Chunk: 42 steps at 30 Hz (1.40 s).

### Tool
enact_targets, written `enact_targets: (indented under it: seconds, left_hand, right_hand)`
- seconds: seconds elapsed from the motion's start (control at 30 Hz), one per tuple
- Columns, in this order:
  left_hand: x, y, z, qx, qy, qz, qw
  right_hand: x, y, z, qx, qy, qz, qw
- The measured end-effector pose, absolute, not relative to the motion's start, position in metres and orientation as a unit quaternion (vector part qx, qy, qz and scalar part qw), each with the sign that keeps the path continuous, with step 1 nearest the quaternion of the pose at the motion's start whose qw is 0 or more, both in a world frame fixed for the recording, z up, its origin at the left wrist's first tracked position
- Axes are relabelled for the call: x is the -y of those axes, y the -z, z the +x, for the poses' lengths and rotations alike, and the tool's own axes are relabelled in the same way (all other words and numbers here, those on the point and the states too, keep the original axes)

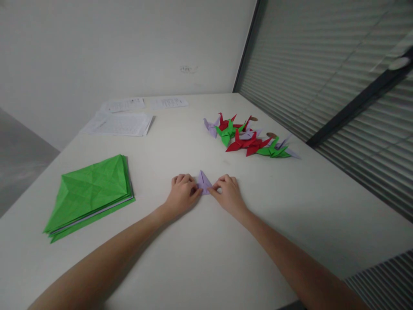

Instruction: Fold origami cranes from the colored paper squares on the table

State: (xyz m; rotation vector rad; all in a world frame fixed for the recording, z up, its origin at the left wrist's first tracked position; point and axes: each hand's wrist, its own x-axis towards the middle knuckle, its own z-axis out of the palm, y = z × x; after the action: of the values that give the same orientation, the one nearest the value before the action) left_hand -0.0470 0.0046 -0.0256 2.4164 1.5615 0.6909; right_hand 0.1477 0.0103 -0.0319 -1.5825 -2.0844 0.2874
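Observation:
A small lilac folded paper (pixel 203 181) lies on the white table (pixel 206 241), its point facing away from me. My left hand (pixel 182 192) has its fingers curled and pinches the paper's left side. My right hand (pixel 227 192) is curled the same way and pinches the right side. Both hands rest on the tabletop with the paper between them.
A stack of green square sheets (pixel 91 192) lies to the left. Several folded paper cranes (pixel 247 137) in red, green and lilac sit at the back right. Printed white papers (pixel 121 123) lie at the far side. Window blinds (pixel 338 86) run along the right.

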Motion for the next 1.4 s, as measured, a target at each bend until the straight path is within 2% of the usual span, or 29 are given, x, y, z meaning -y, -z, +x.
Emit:
enact_targets:
  seconds: [0.2, 0.43, 0.73, 0.87, 1.1, 1.4]
  left_hand:
    - [-0.005, 0.027, -0.048, -0.505, -0.246, 0.823, 0.086]
    - [-0.015, 0.026, -0.059, -0.443, -0.204, 0.868, 0.093]
    - [-0.009, 0.016, -0.060, -0.354, -0.268, 0.893, 0.070]
    - [-0.003, 0.012, -0.056, -0.283, -0.224, 0.931, 0.049]
    - [0.000, 0.014, -0.054, -0.321, -0.202, 0.923, 0.066]
    - [-0.003, 0.016, -0.059, -0.318, -0.229, 0.915, 0.094]
  right_hand:
    - [-0.008, 0.030, 0.145, 0.776, -0.072, -0.578, 0.243]
    - [-0.006, 0.027, 0.143, 0.772, -0.059, -0.594, 0.220]
    - [-0.007, 0.026, 0.143, 0.771, -0.066, -0.602, 0.198]
    - [-0.006, 0.025, 0.142, 0.770, -0.065, -0.602, 0.202]
    - [-0.006, 0.028, 0.147, 0.761, -0.032, -0.611, 0.217]
    - [-0.006, 0.027, 0.160, 0.756, -0.060, -0.622, 0.197]
